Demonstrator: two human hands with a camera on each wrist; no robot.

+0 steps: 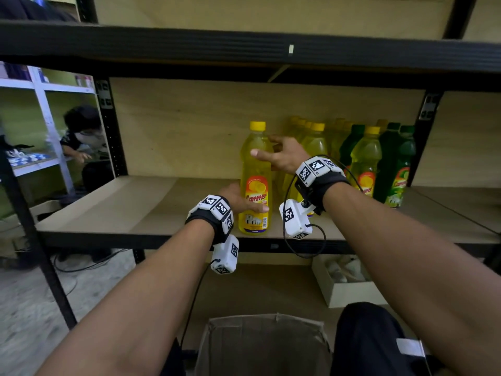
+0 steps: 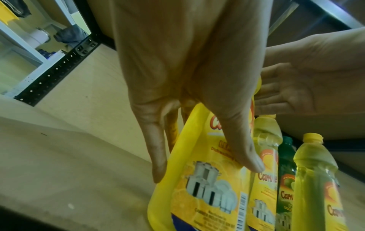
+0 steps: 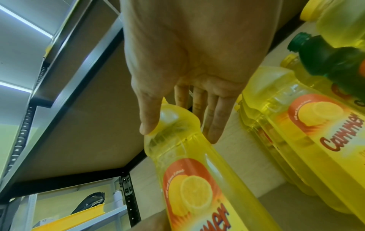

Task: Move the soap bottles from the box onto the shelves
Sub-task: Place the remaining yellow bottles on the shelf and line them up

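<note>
A yellow soap bottle [image 1: 256, 185] [image 2: 207, 187] [image 3: 197, 179] with a yellow cap stands upright near the front edge of the middle shelf [image 1: 135, 207]. My left hand [image 1: 241, 202] [image 2: 206, 171] holds its lower part, thumb across the label and fingers behind. My right hand [image 1: 271, 150] [image 3: 179, 134] is at the bottle's shoulder, thumb tip touching it and fingers straight behind it. To the right stand several yellow bottles [image 1: 366, 158] and green bottles [image 1: 401, 164]. The cardboard box [image 1: 265, 318] is below me; its inside is dark.
Bare shelf board lies to the left of the bottle. A black upright post [image 1: 111, 126] bounds the shelf at the left, and the upper shelf beam [image 1: 244, 47] runs overhead. A white box [image 1: 344, 291] sits on the lower shelf. A person [image 1: 81, 131] crouches beyond the left post.
</note>
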